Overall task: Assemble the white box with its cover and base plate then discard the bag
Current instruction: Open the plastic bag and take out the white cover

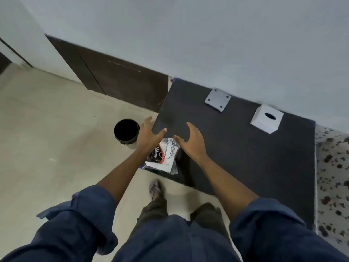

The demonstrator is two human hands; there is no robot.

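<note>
1. Clear plastic bag (164, 156) with white contents and a printed label lies at the dark table's near-left corner
2. White box (266, 121), dark oval hole on top, stands by the wall
3. Grey square plate (218, 99) with four corner holes lies left of the box

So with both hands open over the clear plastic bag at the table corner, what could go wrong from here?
1. The clear plastic bag with printed cards inside overhangs the near corner of the dark table; a clumsy grab by the left hand or right hand could knock it to the floor.
2. The white cube box with an oval hole and the grey square plate with four holes lie apart at the far edge, so assembly looks unstarted; binning the bag into the black-lined bucket now might discard parts.
</note>
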